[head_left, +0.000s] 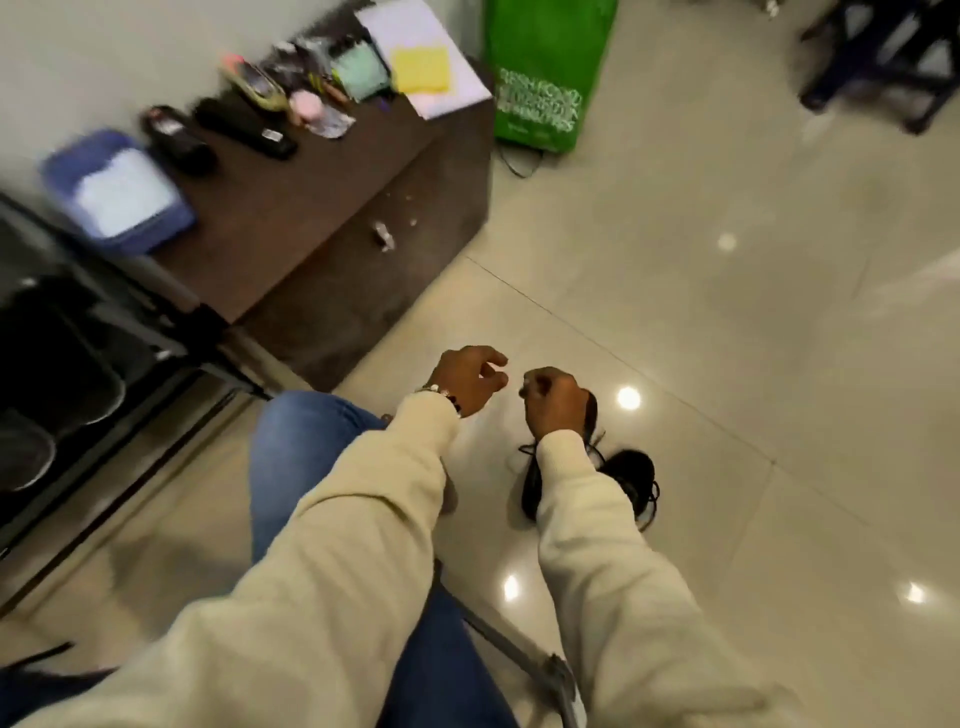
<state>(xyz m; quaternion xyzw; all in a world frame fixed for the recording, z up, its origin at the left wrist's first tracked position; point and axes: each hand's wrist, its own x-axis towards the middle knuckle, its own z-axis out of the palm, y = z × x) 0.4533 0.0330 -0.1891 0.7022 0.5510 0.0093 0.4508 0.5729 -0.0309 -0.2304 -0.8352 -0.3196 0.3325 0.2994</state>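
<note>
My right hand (553, 402) is curled into a fist at the upper end of a black lace-up shoe (531, 486). It appears to grip the shoe, which hangs below my wrist with its laces loose. A second black shoe (635, 475) lies on the tiled floor just right of it. My left hand (467, 379), with a watch at the wrist, hovers a little to the left of the right one. Its fingers are loosely curled and hold nothing. Both arms wear cream sleeves, and my knee in blue jeans (304, 441) is below the left arm.
A dark brown cabinet (363, 270) stands ahead on the left, with a blue tray (117, 195), black cases, pens and papers on top. A green bag (545, 78) leans beside it. A row of black seats (62, 374) is at the left, and a metal chair leg (519, 649) is below me.
</note>
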